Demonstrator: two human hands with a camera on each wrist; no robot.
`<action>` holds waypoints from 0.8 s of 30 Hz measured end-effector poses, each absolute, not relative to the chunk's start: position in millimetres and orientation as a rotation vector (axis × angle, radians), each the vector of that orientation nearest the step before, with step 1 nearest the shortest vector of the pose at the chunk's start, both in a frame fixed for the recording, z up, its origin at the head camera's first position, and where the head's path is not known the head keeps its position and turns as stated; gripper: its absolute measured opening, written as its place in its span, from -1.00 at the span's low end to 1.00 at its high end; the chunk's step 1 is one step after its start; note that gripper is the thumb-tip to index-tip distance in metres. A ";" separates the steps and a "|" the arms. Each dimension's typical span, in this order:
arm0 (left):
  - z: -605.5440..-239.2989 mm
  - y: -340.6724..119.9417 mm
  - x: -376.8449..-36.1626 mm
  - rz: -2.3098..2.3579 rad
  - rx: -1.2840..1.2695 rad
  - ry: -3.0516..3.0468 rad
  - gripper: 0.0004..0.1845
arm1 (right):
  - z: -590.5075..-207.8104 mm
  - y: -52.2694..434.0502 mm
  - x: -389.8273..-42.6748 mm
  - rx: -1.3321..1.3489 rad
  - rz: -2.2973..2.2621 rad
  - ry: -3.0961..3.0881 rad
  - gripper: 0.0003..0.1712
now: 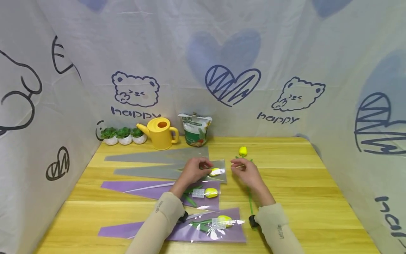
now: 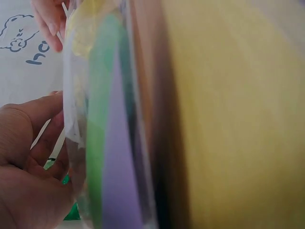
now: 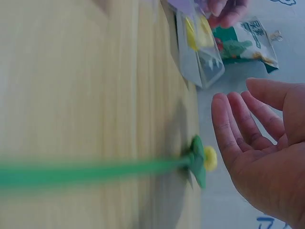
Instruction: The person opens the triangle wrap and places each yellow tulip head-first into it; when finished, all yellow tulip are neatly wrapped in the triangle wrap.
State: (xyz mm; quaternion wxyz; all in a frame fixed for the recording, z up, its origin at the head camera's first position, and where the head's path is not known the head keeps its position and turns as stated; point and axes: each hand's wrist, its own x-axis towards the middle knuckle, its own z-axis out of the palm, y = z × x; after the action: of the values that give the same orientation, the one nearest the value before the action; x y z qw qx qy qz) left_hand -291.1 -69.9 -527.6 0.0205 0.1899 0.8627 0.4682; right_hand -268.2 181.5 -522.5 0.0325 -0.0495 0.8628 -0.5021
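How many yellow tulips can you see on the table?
4. One bare tulip lies by the right hand. One sits in the grey sleeve that the left hand holds. Two more lie in purple sleeves nearer the person. None seems hidden.

The left hand hides part of the grey sleeve; the loose tulip's stem blurs in the right wrist view.
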 end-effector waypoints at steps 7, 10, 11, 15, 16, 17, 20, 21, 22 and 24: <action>-527.7 -73.7 -288.7 1.471 0.598 2.662 -0.87 | -510.2 211.3 -252.0 -0.176 -1.511 2.707 -0.59; -527.6 -74.7 -288.0 1.464 0.604 2.664 -0.87 | -508.9 226.9 -247.1 -0.158 -1.506 2.738 -0.59; -527.8 -74.8 -288.1 1.461 0.607 2.663 -0.87 | -508.9 232.1 -245.4 -0.154 -1.504 2.748 -0.60; -528.3 -73.7 -289.0 1.462 0.612 2.652 -0.87 | -510.9 249.9 -238.4 -0.103 -1.530 2.727 -0.58; -528.4 -73.4 -289.4 1.465 0.615 2.648 -0.86 | -511.9 253.0 -236.7 -0.083 -1.533 2.712 -0.58; -528.7 -73.1 -289.8 1.465 0.618 2.648 -0.86 | -512.9 255.6 -234.9 -0.069 -1.539 2.691 -0.58; -528.6 -72.5 -290.9 1.460 0.631 2.647 -0.85 | -517.9 258.2 -231.7 -0.019 -1.570 2.612 -0.58; -528.7 -72.3 -291.1 1.456 0.635 2.649 -0.84 | -519.9 257.6 -231.2 -0.005 -1.583 2.581 -0.59; -529.0 -72.6 -291.2 1.451 0.636 2.651 -0.84 | -522.3 256.1 -231.3 0.013 -1.594 2.550 -0.60; -528.8 -72.5 -290.9 1.447 0.636 2.651 -0.83 | -527.2 252.1 -232.1 0.048 -1.627 2.482 -0.64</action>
State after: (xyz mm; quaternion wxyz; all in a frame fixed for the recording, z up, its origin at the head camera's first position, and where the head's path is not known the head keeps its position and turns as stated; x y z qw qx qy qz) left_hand -290.9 -72.5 -528.8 0.0276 0.2059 0.8586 0.4686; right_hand -232.1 252.1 -527.2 0.0866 0.0163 0.8331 -0.5461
